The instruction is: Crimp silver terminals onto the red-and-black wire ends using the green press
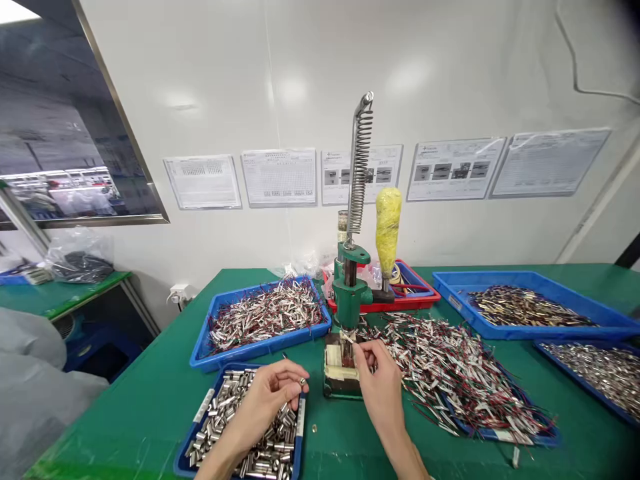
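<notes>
Over a blue tray (299, 437) of short metal tubes (270, 450), my left hand (273, 393) is closed on a small metal tube (303, 381), its end showing at the fingertips. My right hand (377, 380) is at the base of a green hand press (350, 300), thumb and forefinger pinched together. A small pale piece (347, 337) shows at those fingertips, partly hidden; what it is I cannot make out. The press has a tall coil spring (361, 167) and a lever handle (389, 227) wrapped in yellow. Masking tape (335, 360) covers part of its base.
A blue tray (200, 357) of wired white parts stands left of the press. More wired parts (450, 373) are heaped on the right. Behind are a red tray (423, 303) and a blue tray (505, 331) of thin parts. A loose ring (314, 428) lies between my hands.
</notes>
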Tool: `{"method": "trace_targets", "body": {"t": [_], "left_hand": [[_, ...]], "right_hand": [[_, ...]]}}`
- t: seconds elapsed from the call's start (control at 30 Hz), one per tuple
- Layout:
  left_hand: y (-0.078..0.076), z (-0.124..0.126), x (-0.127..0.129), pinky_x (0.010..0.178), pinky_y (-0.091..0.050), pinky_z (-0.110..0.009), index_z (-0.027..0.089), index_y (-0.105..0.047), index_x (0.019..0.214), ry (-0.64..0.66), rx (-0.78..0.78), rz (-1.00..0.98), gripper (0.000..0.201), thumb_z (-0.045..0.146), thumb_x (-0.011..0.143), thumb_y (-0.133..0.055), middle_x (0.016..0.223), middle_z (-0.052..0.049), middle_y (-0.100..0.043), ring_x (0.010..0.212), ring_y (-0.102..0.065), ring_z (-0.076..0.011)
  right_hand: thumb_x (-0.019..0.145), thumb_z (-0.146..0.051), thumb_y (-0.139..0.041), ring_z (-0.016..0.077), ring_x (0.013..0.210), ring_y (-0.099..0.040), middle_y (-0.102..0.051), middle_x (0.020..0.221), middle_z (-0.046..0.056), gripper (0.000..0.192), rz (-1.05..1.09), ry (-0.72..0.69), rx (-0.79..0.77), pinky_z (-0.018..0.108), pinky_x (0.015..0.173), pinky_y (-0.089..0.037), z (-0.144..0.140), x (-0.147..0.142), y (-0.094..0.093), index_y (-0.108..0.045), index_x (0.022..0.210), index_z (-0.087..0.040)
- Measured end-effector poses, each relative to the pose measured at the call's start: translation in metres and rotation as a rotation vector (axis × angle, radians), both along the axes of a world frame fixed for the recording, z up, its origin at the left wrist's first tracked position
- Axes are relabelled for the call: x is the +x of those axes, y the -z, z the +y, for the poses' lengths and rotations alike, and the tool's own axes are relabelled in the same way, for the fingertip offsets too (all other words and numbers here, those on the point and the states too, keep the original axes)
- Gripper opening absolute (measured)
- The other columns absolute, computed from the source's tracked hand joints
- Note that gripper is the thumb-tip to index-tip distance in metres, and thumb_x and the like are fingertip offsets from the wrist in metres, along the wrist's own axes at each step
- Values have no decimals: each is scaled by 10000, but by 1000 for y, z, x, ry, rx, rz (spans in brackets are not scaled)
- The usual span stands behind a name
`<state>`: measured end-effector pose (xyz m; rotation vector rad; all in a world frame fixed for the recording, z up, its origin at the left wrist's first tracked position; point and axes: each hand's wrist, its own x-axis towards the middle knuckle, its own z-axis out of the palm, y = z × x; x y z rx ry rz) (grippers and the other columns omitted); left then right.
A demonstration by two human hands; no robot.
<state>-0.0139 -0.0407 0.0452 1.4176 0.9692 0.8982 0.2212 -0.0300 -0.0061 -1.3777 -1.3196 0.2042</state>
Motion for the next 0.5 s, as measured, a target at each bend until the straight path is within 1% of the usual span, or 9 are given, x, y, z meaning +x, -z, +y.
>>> {"method": "trace_targets", "body": {"t": [0.07, 0.17, 0.27, 0.33, 0.43, 0.5], "left_hand": [[3, 1, 2, 616, -447, -235, 149, -737, 891, -45, 1, 11, 394, 518, 771, -810, 730, -26, -705, 598, -562, -118], [11, 4, 6, 639, -471, -247, 154, -756, 841, -126, -17, 47, 389, 498, 696, -865, 760, -41, -729, 660, -595, -147], [16, 9, 13, 664, -482, -262, 153, -772, 815, -171, -25, 79, 358, 475, 688, -861, 757, -52, -742, 695, -618, -168], [15, 15, 19, 662, -476, -261, 155, -787, 828, -188, -14, 86, 340, 465, 702, -844, 757, -54, -747, 698, -618, -170], [6, 31, 35, 665, -475, -255, 159, -809, 890, -200, 18, 57, 354, 470, 723, -820, 783, -61, -759, 706, -619, -166], [0, 44, 49, 703, -494, -261, 155, -809, 908, -189, 39, 9, 356, 453, 714, -825, 821, -71, -771, 743, -642, -175]], "right_hand": [[998, -492, -506, 158, 671, -481, -508, 710, -34, 374, 2, 35, 0, 275, 666, -368, 8, -8, 0, -529, 731, -230], [1003, -476, -501, 168, 663, -475, -500, 686, -38, 373, -1, 83, -11, 294, 691, -352, 14, -17, 5, -486, 716, -238], [997, -451, -501, 185, 664, -486, -510, 677, -37, 351, -34, 113, -23, 323, 727, -332, 12, -20, 14, -483, 714, -243], [979, -434, -513, 202, 673, -499, -510, 672, -33, 339, -71, 110, -29, 339, 739, -320, 10, -19, 20, -478, 697, -249], [960, -410, -518, 221, 673, -511, -504, 668, -30, 322, -120, 95, -36, 350, 730, -315, 9, -16, 26, -457, 682, -260], [964, -402, -507, 227, 666, -518, -508, 672, -29, 313, -142, 88, -34, 352, 716, -321, 10, -15, 27, -450, 688, -267]]}}
